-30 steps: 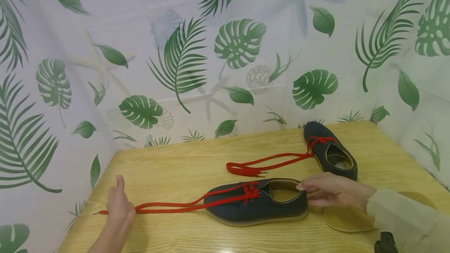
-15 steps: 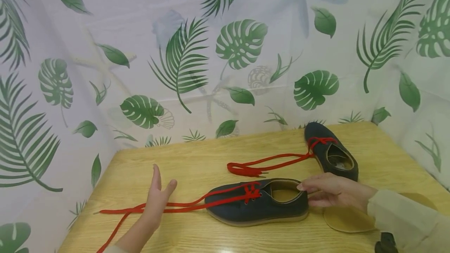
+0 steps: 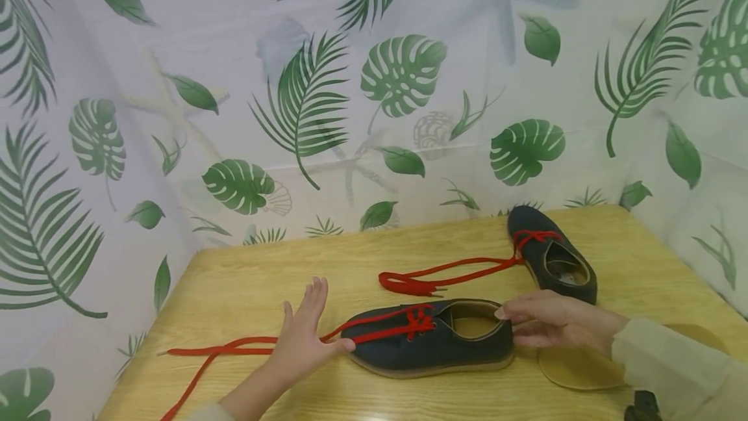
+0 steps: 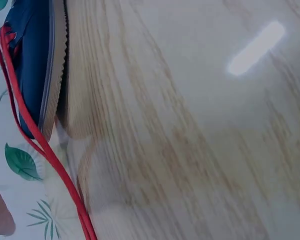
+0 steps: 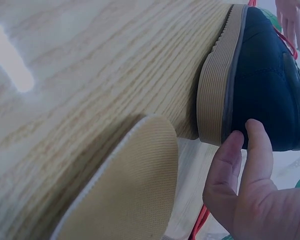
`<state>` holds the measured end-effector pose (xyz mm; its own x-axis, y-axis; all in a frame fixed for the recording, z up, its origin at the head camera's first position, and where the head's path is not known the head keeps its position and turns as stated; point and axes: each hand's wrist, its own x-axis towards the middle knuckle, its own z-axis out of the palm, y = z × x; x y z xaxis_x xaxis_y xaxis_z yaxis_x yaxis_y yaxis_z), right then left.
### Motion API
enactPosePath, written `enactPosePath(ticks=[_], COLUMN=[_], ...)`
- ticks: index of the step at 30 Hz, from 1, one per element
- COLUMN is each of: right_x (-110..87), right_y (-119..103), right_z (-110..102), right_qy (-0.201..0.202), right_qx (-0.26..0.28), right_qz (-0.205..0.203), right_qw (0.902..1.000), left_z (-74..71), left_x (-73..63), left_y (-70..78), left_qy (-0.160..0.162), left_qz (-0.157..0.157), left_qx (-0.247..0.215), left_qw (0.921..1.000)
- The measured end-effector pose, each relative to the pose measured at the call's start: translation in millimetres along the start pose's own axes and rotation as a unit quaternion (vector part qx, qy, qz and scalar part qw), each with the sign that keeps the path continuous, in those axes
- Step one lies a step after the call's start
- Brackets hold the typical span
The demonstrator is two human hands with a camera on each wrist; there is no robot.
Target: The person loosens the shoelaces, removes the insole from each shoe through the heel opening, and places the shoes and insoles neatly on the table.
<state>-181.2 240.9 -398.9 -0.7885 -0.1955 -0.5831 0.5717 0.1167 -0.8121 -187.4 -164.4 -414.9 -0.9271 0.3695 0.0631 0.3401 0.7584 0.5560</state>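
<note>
A navy shoe (image 3: 397, 357) with a tan sole lies sole-down in the head view, toe pointing left. My right hand (image 3: 555, 321) grips its heel, thumb at the collar's rim and fingers behind; the right wrist view shows the fingertips (image 5: 254, 131) against the heel. Long red laces (image 3: 251, 341) stretch left from the shoe over the table. Above these laces, beside the toe, my left hand (image 3: 300, 343) spreads its fingers, the thumb near the toe. Whether it touches the toe or laces is unclear. In the left wrist view only a bit of this hand shows.
A second navy shoe (image 3: 537, 255) lies farther back on the right, its red laces (image 3: 409, 282) gathered to the left. A tan insole (image 5: 135, 180) lies by my right hand. Leaf-printed cloth (image 3: 374, 115) stands behind and beside the wooden table (image 3: 327, 258).
My left hand has moved right along the laces from their far ends to the shoe's toe, fingers spreading. The lace ends now lie loose on the table. My right hand stays at the heel.
</note>
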Motion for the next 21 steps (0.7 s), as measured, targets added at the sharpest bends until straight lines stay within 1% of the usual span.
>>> enactPosePath(ticks=[2, 4, 6, 8, 14, 16, 21], right_x=[-0.5, -0.6, -0.5, -0.2, -0.8, -1.4, -2.0], right_y=[0.9, 1.3, 1.7, 1.9, 1.8, 1.3, 0.6], right_z=[-0.2, -0.5, -1.0, -1.4, -2.3, -1.9, 0.4], right_qy=[0.000, 0.000, 0.002, 0.002, 0.005, 0.005, 0.009], right_qx=[0.003, 0.005, 0.007, 0.007, 0.002, 0.003, 0.008], right_qz=[0.000, 0.000, 0.000, 0.001, 0.002, 0.001, 0.000], right_qw=[1.0000, 1.0000, 1.0000, 1.0000, 1.0000, 1.0000, 0.9999], left_z=[3.6, 7.8, 13.1, 19.8, 40.6, 46.4, 60.1], left_x=[1.1, 2.6, 5.2, 8.6, 19.6, 22.6, 28.2], left_y=[1.9, 4.0, 6.9, 10.3, 26.7, 31.7, 41.9], left_qy=[-0.011, -0.018, -0.023, -0.031, -0.073, -0.077, -0.071], left_qz=[0.019, 0.038, 0.053, 0.062, 0.081, 0.089, 0.109], left_qx=[0.070, 0.130, 0.164, 0.183, 0.201, 0.209, 0.236], left_qw=[0.9973, 0.9907, 0.9848, 0.9806, 0.9735, 0.9709, 0.9631])
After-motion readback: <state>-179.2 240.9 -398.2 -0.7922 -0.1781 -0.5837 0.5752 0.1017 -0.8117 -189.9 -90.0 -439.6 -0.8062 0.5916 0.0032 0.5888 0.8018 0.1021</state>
